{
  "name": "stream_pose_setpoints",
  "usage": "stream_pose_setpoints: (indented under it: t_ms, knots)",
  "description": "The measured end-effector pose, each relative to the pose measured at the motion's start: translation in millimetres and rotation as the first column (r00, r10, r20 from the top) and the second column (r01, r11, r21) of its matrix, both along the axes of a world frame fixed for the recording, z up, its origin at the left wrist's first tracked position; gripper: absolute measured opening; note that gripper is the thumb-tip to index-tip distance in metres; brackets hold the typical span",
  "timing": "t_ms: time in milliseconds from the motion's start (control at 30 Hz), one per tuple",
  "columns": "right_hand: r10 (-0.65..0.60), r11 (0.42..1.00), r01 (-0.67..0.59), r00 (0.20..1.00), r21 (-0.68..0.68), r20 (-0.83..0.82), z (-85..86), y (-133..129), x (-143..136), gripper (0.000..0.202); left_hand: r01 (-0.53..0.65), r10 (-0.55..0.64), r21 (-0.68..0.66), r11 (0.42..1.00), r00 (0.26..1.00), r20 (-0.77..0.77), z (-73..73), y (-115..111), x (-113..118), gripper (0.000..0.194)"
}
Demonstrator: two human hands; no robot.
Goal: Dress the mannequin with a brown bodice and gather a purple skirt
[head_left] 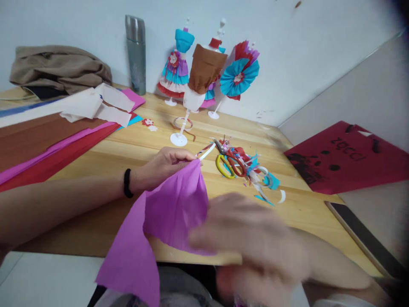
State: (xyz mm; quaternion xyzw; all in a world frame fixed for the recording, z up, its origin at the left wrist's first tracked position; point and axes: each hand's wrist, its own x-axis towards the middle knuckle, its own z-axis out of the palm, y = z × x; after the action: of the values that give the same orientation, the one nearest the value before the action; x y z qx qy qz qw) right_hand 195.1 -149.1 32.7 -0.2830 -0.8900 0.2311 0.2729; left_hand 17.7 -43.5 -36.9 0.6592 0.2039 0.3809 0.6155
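Note:
My left hand, with a black band on the wrist, pinches the gathered top edge of a purple sheet of crepe paper. A narrow white strip sticks out beyond its fingertips, at the gathered edge. The paper fans downward, and one long end hangs past the table's front edge. My right hand is smeared by motion at the lower right side of the paper. Its fingertips overlap the paper's edge in view; whether they grip it cannot be made out.
Dress forms in paper dresses stand by the wall; the nearest wears brown. Yellow-and-red-handled scissors lie by paper scraps. Coloured sheets, a flask and brown cloth are left; a red bag and phone right.

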Motion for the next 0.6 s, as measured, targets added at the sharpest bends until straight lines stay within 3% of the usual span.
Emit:
stream_pose_setpoints:
  t_ms: [33, 67, 100, 133, 233, 400, 600]
  knots:
    - [-0.015, 0.999, 0.018, 0.997, 0.032, -0.075, -0.9, 6, 3, 0.02, 0.01, -0.01, -0.007, 1.0, 1.0, 0.006, -1.0, 0, 0, 0.025]
    - [-0.164, 0.977, 0.193, 0.952, 0.092, -0.259, -2.5, 14, 7, 0.019, 0.023, -0.023, -0.011, 1.0, 1.0, 0.002, -1.5, -1, 0, 0.026]
    - [-0.303, 0.937, 0.343, 0.888, 0.061, -0.345, -4.6, 24, 10, 0.019, 0.035, -0.036, -0.009, 0.999, 0.999, -0.01, -1.6, -1, 0, 0.027]
    - [-0.382, 0.914, 0.405, 0.853, -0.01, -0.356, -7.0, 35, 12, 0.018, 0.046, -0.046, 0.0, 0.999, 0.999, -0.024, -1.1, -2, -1, 0.027]
    - [-0.458, 0.889, 0.421, 0.84, -0.181, -0.291, -12.8, 60, 19, 0.014, 0.065, -0.062, 0.044, 0.997, 0.995, -0.074, 2.7, -2, -3, 0.028]
    - [-0.492, 0.866, 0.461, 0.856, -0.192, -0.161, -12.9, 65, 21, 0.015, 0.028, -0.004, 0.249, 0.968, 0.995, -0.096, 7.1, -1, -5, 0.024]
    - [-0.443, 0.891, 0.424, 0.89, -0.162, -0.108, -9.7, 60, 20, 0.01, -0.075, 0.173, 0.604, 0.793, 0.979, -0.105, 5.9, 0, -3, 0.018]
